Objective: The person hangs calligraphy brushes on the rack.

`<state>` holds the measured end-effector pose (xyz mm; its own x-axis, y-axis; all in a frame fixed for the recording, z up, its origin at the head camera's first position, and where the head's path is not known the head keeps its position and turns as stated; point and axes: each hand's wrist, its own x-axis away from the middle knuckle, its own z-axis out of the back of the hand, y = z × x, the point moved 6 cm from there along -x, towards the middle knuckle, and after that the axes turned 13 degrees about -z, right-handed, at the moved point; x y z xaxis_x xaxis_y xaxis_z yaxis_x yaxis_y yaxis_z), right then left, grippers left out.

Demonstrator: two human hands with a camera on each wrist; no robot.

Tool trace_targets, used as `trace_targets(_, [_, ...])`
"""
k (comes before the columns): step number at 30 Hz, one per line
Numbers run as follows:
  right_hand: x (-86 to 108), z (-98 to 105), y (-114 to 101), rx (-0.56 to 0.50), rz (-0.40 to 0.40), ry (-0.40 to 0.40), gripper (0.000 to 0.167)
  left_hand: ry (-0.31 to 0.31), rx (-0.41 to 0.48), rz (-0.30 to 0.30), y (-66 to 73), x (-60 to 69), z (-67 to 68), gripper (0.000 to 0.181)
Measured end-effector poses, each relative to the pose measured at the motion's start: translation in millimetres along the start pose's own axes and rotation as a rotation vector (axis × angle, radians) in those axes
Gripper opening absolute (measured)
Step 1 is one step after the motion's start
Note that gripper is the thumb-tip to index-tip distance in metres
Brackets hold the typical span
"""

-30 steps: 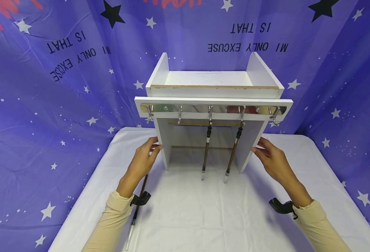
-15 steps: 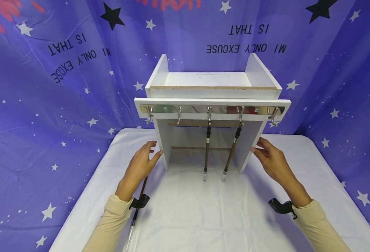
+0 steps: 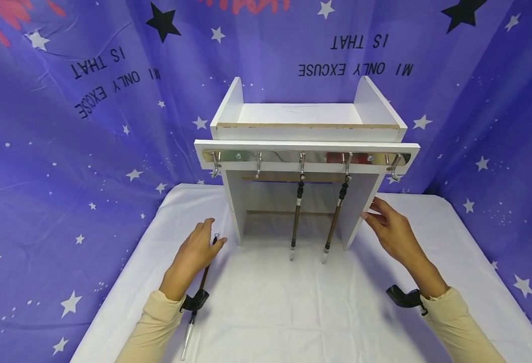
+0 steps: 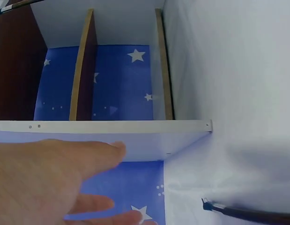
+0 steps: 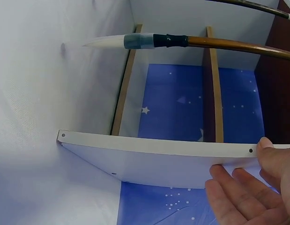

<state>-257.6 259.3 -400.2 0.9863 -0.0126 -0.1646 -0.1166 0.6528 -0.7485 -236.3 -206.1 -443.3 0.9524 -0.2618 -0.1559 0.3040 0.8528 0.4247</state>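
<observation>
A white rack (image 3: 311,133) stands upright on the table, with a metal hook strip across its front. Two brushes, a middle one (image 3: 296,217) and a right one (image 3: 335,217), hang tip down from hooks. A third brush (image 3: 204,277) lies on the cloth left of the rack. Just beside its looped end is my left hand (image 3: 193,252), fingers spread, touching nothing visible; the left wrist view shows the hand (image 4: 55,173) apart from the side panel (image 4: 149,126). My right hand (image 3: 393,232) holds the rack's right side panel (image 5: 159,146), thumb on its front edge and fingers against its outer face.
White cloth (image 3: 284,312) covers the table. A purple curtain (image 3: 266,50) with stars and lettering hangs behind the rack and along both sides. The rack's top shelf (image 3: 300,113) has raised side walls.
My left hand has left the rack's left side panel and moved down and toward me, beside the lying brush. The hanging brushes swing slightly. My right hand stays at its panel.
</observation>
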Motion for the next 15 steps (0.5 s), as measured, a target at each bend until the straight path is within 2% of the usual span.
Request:
trace_targets(5, [0.4,-0.2,-0.5,-0.002,-0.002,-0.002,0.051,-0.042,-0.026,0.027,-5.5,10.1,-4.3,0.067])
trace_targets(15, [0.6,0.1,-0.1,0.000,-0.003,0.002,0.051,-0.160,0.014,0.064,-14.0,25.9,-15.0,0.067])
